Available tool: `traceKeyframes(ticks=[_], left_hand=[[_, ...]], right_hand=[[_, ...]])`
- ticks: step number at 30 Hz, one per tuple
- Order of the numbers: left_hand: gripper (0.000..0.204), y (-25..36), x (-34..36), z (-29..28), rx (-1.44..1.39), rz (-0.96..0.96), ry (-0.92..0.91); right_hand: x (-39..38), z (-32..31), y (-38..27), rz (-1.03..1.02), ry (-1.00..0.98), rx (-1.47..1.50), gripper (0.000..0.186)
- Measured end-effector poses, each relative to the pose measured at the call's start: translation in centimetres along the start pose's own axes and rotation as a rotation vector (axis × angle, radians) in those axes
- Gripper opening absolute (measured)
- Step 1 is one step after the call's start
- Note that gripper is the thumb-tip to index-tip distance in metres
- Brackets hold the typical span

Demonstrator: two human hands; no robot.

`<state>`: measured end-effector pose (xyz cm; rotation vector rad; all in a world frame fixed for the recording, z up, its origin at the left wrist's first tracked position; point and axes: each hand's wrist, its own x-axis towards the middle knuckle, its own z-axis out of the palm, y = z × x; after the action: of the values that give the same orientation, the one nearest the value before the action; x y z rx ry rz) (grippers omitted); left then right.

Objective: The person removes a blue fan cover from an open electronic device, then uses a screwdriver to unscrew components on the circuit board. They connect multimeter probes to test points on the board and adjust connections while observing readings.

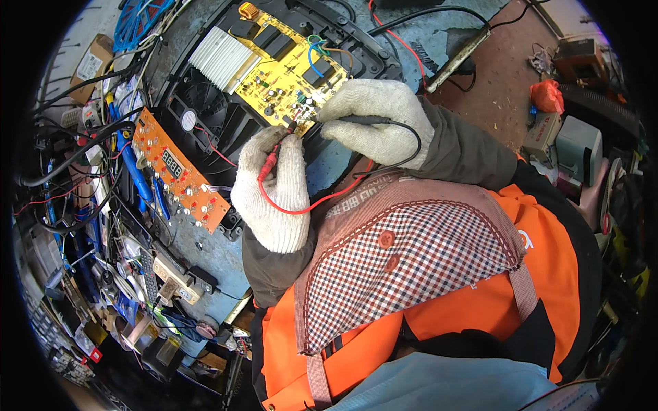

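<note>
My left hand (275,192), in a white knitted glove, is closed round a red test probe (269,164). My right hand (384,116), gloved alike, pinches a black test probe (363,120). Both probe tips point at the near edge of a yellow circuit board (274,75); whether they touch it I cannot tell. The board carries a finned silver heat sink (225,60), black blocks and small capacitors. It lies in an open black appliance housing (370,51) with a fan (195,120). An orange display board (178,171) lies left of my left hand.
Tangled cables (82,154), blue-handled tools (135,168) and a power strip (175,279) crowd the left side of the bench. At the right stand boxes (543,133), a grey case (579,147) and a red plastic bag (546,94). The probe leads loop close to my apron (411,246).
</note>
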<state>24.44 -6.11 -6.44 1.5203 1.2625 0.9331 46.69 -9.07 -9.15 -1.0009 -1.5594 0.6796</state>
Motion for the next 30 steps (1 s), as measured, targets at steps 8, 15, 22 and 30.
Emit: traceKeyframes(ticks=[8,15,22,30], left_hand=[[0.026,-0.68,0.21,-0.11,-0.024,-0.004,-0.029],[0.027,-0.38,0.18,-0.06,-0.005,-0.015,-0.02],[0.025,-0.5,0.23,-0.09,-0.027,-0.016,-0.024],[0.018,-0.8,0.2,-0.21,0.08,-0.007,0.008]], right_hand=[[0.19,-0.06,-0.08,0.015,-0.044,-0.079,0.021],[0.31,0.02,-0.01,0.002,-0.036,-0.054,0.02],[0.29,0.31,0.16,-0.003,-0.016,-0.034,0.019],[0.2,0.81,0.33,0.009,0.054,0.014,0.016]])
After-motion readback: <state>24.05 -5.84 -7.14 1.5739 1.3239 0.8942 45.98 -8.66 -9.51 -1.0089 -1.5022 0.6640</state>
